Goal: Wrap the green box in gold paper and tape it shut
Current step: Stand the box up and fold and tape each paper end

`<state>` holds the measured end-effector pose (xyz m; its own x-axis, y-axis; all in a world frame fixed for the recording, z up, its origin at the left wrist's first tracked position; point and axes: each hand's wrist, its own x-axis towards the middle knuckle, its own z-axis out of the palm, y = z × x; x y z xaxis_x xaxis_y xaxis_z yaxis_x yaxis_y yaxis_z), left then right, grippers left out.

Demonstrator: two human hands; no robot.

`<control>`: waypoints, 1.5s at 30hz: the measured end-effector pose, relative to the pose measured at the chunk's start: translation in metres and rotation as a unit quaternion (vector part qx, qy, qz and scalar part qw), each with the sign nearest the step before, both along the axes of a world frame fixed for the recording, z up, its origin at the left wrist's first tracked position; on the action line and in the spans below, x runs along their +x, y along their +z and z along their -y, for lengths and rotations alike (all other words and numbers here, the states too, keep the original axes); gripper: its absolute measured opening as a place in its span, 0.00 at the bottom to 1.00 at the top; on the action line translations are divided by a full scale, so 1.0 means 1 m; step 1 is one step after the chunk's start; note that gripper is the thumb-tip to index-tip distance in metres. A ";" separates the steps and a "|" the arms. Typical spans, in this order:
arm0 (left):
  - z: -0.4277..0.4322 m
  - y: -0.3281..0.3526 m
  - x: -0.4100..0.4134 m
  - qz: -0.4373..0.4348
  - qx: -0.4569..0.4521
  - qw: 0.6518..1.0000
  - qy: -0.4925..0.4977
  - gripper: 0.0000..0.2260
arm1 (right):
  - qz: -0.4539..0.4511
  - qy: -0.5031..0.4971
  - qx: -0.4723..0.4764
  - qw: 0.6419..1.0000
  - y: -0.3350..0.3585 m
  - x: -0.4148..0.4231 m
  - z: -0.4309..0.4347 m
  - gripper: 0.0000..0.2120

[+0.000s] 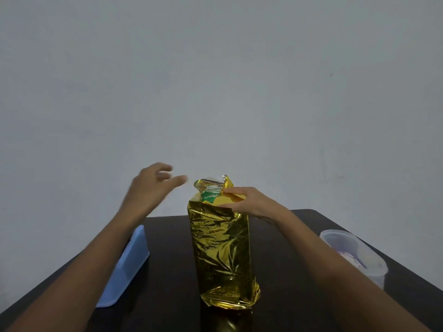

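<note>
Pinches gold paper [223, 250] atop the upright green box [208, 198] with right hand [249, 202]; holds left hand [148, 185] loose, empty, beside it. Flanked by blue tray [129, 262] left, clear tub [354, 255] right.

Dim even light, foil glare, left-hand blur
</note>
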<state>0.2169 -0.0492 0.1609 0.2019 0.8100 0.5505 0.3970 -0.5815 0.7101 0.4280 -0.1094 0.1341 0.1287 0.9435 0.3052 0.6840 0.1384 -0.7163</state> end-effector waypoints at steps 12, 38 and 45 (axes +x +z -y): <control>-0.079 -0.122 -0.124 -0.077 -0.274 0.939 0.193 0.29 | -0.014 -0.010 -0.033 0.999 0.004 -0.009 0.021 0.24; -0.082 -0.109 -0.136 0.238 -0.400 0.883 0.063 0.03 | -0.044 -0.016 -0.012 0.999 0.002 -0.006 0.006 0.27; -0.068 -0.130 -0.147 0.307 -0.369 0.875 0.056 0.02 | -0.062 -0.021 -0.012 0.998 0.002 -0.013 0.009 0.25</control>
